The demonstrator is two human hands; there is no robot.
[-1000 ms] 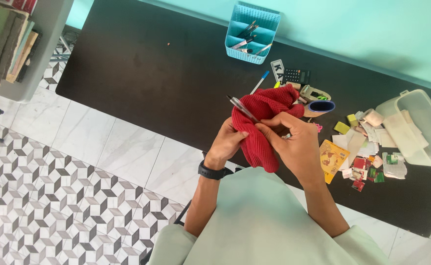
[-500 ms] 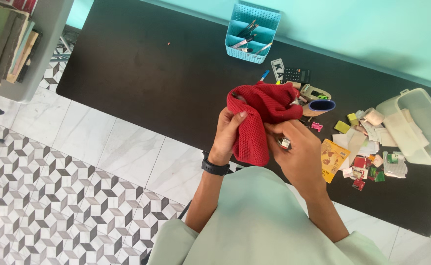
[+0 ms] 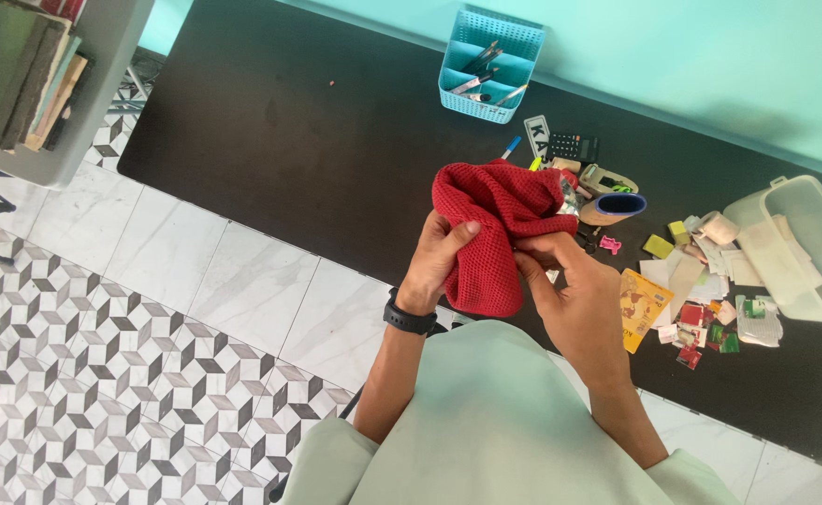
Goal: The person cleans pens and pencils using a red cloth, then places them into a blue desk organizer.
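Note:
Both hands hold a red mesh cloth (image 3: 493, 215) bunched up above the front edge of the dark desk (image 3: 317, 140). My left hand (image 3: 439, 254), with a black wristband, pinches the cloth's left side, thumb on top. The cloth's lower right side is gripped by my right hand (image 3: 574, 285), fingers curled under the fabric. A small shiny tip (image 3: 568, 197) pokes out at the cloth's right edge; what is wrapped inside is hidden.
A blue basket (image 3: 490, 65) with pens stands at the back of the desk. A calculator (image 3: 574, 147), a blue pen (image 3: 510, 148), a yellow card (image 3: 640, 299) and several paper scraps lie to the right, beside a clear plastic tub (image 3: 804, 248). A shelf with books (image 3: 27, 75) is at the left.
A clear pen that stuck out of the cloth's upper left a second ago is now covered by the bunched cloth. Both hands shifted their grip on the fabric.

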